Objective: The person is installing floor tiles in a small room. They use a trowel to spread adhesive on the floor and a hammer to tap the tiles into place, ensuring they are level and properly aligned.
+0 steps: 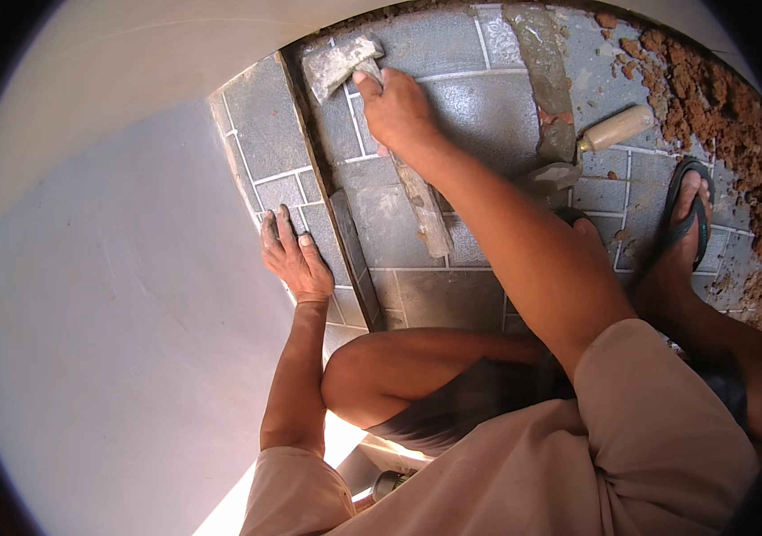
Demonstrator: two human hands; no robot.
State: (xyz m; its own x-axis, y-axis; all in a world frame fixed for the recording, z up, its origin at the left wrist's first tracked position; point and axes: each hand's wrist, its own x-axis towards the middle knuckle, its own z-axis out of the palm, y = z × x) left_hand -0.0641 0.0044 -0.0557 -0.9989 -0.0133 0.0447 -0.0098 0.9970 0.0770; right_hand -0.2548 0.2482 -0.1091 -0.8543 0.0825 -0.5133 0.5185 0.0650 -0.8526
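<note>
My right hand (399, 112) is wrapped round the handle of a hammer (343, 64). Its pale, mortar-crusted head lies over the tiles beyond my fist, and the worn wooden handle (425, 214) trails back under my wrist. My left hand (296, 255) rests on the narrow strip of grey tile (265, 134) beside the wall, fingers stretched out and holding nothing. A dark gap (314, 134) with a thin upright edge runs between this strip and the wider tiled floor (381, 214). To the right lies a trowel with a wooden handle (618, 128), its grey blade (549, 179) partly behind my forearm.
A smooth pale wall (130, 268) fills the left side. Wet grey mortar (540, 76) is smeared in a band across the far tiles. Loose reddish soil (711, 107) lies along the right edge, close to my sandalled foot (689, 210). My bent knee (358, 375) is near the gap's close end.
</note>
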